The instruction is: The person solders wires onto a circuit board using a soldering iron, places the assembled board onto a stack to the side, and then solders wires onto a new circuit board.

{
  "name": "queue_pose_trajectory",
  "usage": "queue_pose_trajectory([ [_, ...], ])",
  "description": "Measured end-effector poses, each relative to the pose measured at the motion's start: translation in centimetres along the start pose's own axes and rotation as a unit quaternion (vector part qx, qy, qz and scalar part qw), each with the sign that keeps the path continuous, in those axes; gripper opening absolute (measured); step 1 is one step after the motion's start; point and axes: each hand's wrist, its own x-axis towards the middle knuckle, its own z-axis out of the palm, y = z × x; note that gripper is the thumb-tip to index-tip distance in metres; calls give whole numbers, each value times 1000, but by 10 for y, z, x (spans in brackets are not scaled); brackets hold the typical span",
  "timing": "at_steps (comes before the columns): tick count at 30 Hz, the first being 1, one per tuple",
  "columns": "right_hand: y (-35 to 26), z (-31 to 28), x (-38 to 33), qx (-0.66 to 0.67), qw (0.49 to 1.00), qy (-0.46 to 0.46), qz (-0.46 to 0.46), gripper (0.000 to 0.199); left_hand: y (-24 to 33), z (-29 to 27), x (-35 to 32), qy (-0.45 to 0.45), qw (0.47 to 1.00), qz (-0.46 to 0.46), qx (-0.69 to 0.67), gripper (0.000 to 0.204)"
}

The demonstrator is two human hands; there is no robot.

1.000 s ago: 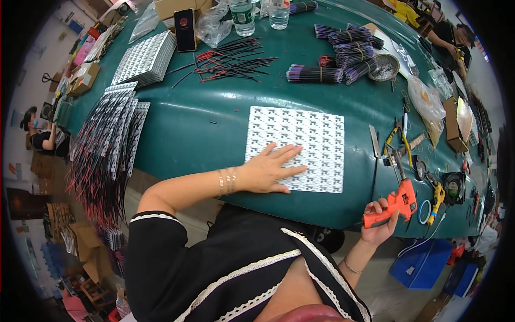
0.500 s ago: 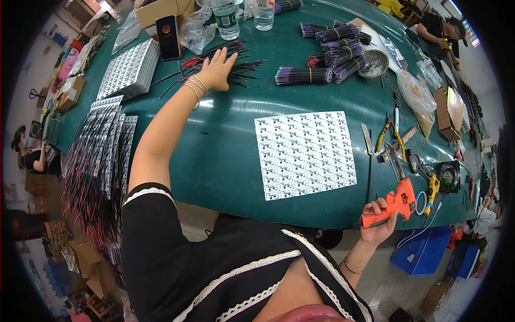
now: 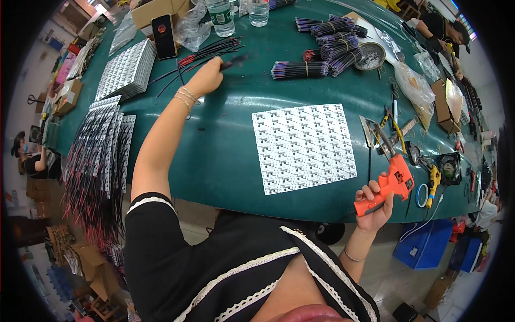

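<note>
On the green table [image 3: 225, 145], a white panel of small circuit boards [image 3: 303, 146] was laid flat, and all other places are told from this panel. Far beyond the panel and to its left, the left hand [image 3: 206, 78] was stretched out with the arm almost straight; its fingers were closed around a thin black wire [image 3: 232, 60], whose end was seen a little blurred just to the right of the hand. This wire was pulled from a loose pile of black and red wires [image 3: 206, 52] that was spread on the table behind the hand. Thin bracelets [image 3: 185, 96] were worn on the left wrist. To the right of the panel and nearer to the person, past the table edge, the right hand [image 3: 375, 206] was held up, its fingers wrapped tightly around the handle of an orange soldering gun [image 3: 389, 185], whose tip was pointed up toward the table. Bundles of dark wires [image 3: 322, 45] tied with bands were placed beyond the panel, and a round metal dish [image 3: 370, 55] was set beside them. Pliers and cutters [image 3: 394, 129] were lying just right of the panel. Far to the left of the panel, boards with hanging wires [image 3: 102, 155] were draped over the table edge, and a stack of white panels [image 3: 126, 70] was kept behind them.
</note>
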Motion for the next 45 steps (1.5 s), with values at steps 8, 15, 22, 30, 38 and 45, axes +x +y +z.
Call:
queue_pose_trajectory([
  [8,3,3,1,5,999,-29,18,45,45,-54,-40,236,900,4,-366,17],
  [15,11,14,-3,-40,998,-30,27,45,54,-21,-54,338,847,-7,-411,17],
  [22,32,22,-13,-138,989,-8,44,43,80,-54,-58,194,901,-84,-378,20],
  [30,64,17,-19,-165,982,47,79,44,134,-45,-129,-195,924,-165,-285,24],
  [38,74,14,-3,-199,977,37,71,45,146,-6,-180,-215,873,-244,-363,13],
  [45,62,21,-14,-274,960,45,40,43,152,-4,-181,-194,910,-216,-297,14],
])
